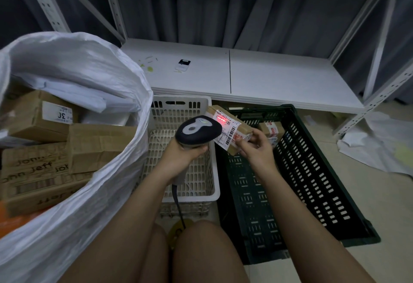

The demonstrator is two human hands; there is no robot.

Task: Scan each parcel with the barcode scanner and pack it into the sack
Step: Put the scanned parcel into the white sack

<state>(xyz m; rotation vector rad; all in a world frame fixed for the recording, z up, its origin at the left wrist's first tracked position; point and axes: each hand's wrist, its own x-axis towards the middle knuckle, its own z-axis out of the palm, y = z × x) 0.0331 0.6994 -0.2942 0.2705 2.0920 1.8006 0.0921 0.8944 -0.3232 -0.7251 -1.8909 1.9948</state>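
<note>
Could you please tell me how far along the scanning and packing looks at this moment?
Mostly done: several boxes already lie in the sack. In hand: the left hand aims the scanner, its red light on the label of the parcel held by the right hand. Left: pack it, then one parcel in the dark crate.

I see a pale tiled floor [362, 195] carrying nearly everything. On it stand a white woven sack [67, 227] at my left, a white slotted basket [201, 184] in the middle and a dark green crate [312, 182] to its right, the two touching. Crumpled white paper [380, 146] lies at far right. Behind them a low white shelf board [268, 77] holds a small black-and-white device [183, 65] and greenish scraps [148, 67].
</note>
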